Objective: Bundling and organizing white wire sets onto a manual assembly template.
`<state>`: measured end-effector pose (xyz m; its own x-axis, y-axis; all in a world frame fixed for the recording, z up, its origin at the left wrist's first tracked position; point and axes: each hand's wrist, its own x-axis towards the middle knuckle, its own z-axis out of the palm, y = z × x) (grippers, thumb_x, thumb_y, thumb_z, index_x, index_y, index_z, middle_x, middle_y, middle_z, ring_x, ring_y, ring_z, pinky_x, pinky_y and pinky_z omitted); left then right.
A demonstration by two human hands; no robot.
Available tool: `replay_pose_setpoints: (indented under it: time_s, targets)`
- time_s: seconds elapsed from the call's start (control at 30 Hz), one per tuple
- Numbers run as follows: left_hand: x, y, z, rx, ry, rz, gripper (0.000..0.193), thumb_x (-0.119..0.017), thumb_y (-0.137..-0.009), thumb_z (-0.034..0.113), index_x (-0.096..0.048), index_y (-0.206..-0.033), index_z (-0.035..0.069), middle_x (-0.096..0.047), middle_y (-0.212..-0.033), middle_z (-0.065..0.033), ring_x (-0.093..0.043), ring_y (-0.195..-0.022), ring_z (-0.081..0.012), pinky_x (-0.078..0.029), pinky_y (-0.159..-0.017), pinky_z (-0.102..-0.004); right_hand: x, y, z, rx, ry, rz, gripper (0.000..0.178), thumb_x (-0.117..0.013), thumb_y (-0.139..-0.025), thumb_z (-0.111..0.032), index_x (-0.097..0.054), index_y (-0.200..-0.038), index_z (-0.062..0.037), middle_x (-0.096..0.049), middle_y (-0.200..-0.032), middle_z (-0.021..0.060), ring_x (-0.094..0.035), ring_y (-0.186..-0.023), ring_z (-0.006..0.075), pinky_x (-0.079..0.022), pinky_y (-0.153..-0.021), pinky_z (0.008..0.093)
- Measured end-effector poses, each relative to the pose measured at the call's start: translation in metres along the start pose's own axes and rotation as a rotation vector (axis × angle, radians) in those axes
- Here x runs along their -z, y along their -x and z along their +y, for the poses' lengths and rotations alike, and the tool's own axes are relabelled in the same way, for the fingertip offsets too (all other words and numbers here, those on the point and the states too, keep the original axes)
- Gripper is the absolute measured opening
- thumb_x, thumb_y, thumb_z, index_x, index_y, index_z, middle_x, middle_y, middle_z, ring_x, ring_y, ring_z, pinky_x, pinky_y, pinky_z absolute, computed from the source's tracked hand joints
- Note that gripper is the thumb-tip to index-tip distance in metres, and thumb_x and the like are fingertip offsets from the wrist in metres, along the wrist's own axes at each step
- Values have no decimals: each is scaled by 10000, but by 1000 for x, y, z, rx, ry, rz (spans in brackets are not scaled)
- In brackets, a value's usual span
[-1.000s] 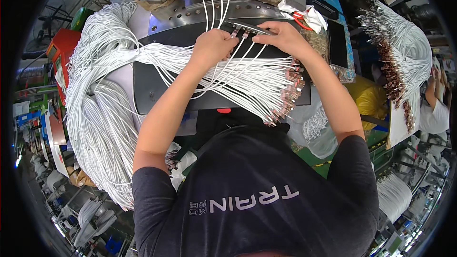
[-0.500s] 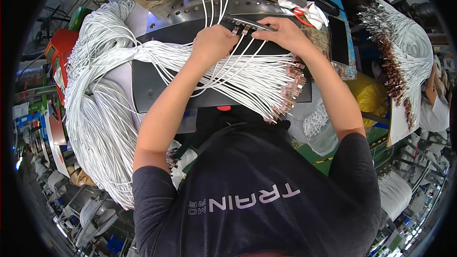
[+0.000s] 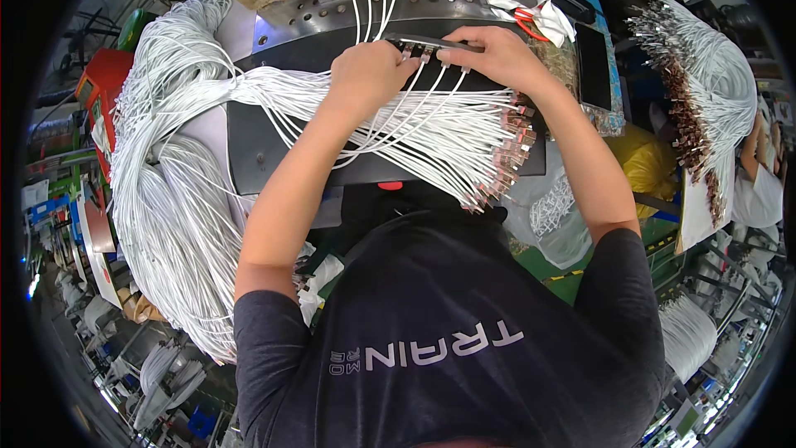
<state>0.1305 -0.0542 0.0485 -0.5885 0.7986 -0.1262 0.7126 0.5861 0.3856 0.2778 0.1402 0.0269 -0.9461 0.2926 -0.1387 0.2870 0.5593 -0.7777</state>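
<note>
My left hand [image 3: 369, 76] is closed around the left end of a dark narrow bar [image 3: 427, 40]. At its right end, my right hand [image 3: 496, 56] pinches the bar between thumb and fingers. Several white cables [image 3: 429, 93] run up to the bar, their small metal connectors [image 3: 424, 56] set along its near edge. What lies under my left fingers is hidden. Below my hands, a fanned bundle of white cables [image 3: 448, 137] rests on a black work surface [image 3: 269, 149], with coppery connector ends [image 3: 512, 145] at the right.
A metal machine [image 3: 294, 23] stands just beyond my hands, with several white cables hanging from its upper part. Thick cable coils [image 3: 178, 241] drape down the left. Red-handled scissors [image 3: 529, 25] lie at the back right. Another cable bundle [image 3: 717, 75] hangs farther right, near another person's arm.
The bar has shifted slightly left and turned more level, both hands moving with it. Connectors near my right thumb show more plainly. The cable bundle stays in place.
</note>
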Motion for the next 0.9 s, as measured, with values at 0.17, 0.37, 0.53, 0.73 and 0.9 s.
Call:
replay_pose_setpoints:
  time_s: [0.17,0.37,0.53,0.73,0.9]
  targets:
    - [23,-26,-11,-283,-163,326,369,-601,-966,394,-732,-835,76,-692,-707,-107,-684,-720,-344,-547,-713,-442,6,-52,8,389,337,495,342,-684,-943,-355,-713,-1092,-49,-705,-1043,159,-684,-934,288,-515,-833,376]
    - [-2,-94,-29,-460,-339,554,353,-563,-990,388,-703,-928,70,-712,-849,-140,-687,-789,-373,-559,-736,-467,28,-142,-28,25,-127,588,380,-731,-871,-396,-717,-1065,-70,-727,-992,182,-701,-939,273,-544,-740,403]
    - [14,-99,-39,-350,-291,369,338,-550,-997,347,-689,-893,58,-673,-810,-136,-674,-792,-374,-559,-736,-461,43,-167,-55,118,303,661,333,-682,-920,-346,-707,-1098,-66,-719,-1000,174,-686,-904,294,-539,-763,410]
    - [74,-33,-53,-728,-253,457,173,-628,-927,212,-670,-822,81,-672,-846,-111,-679,-794,-327,-549,-668,-422,44,-180,-38,189,340,649,378,-681,-919,-375,-689,-1150,-75,-703,-1017,174,-663,-946,320,-525,-796,423]
    - [245,9,-183,-61,-207,1037,367,-537,-985,376,-702,-1035,53,-714,-973,-133,-673,-846,-356,-533,-787,-456,29,-158,-20,352,386,653,418,-680,-918,-398,-674,-1193,-83,-689,-1032,174,-644,-982,342,-513,-824,434]
